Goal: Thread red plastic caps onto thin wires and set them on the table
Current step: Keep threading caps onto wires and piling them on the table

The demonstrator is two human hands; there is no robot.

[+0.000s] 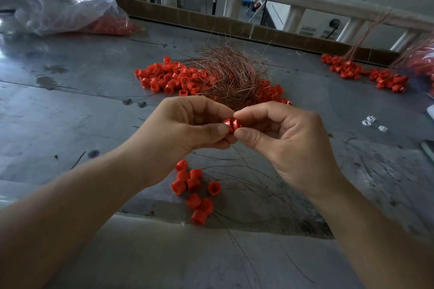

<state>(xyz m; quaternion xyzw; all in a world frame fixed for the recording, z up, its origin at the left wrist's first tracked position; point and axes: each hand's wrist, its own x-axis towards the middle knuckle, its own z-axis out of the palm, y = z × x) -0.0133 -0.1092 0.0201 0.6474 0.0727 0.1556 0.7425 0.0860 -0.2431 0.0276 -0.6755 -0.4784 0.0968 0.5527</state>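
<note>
Cap sits pinched between left hand and right hand grips, thin wire hanging below it.

Held cap mostly hidden by fingertips; plastic bag cut off at L edge.

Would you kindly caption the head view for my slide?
Left hand and right hand pinch one red cap over the table.
</note>
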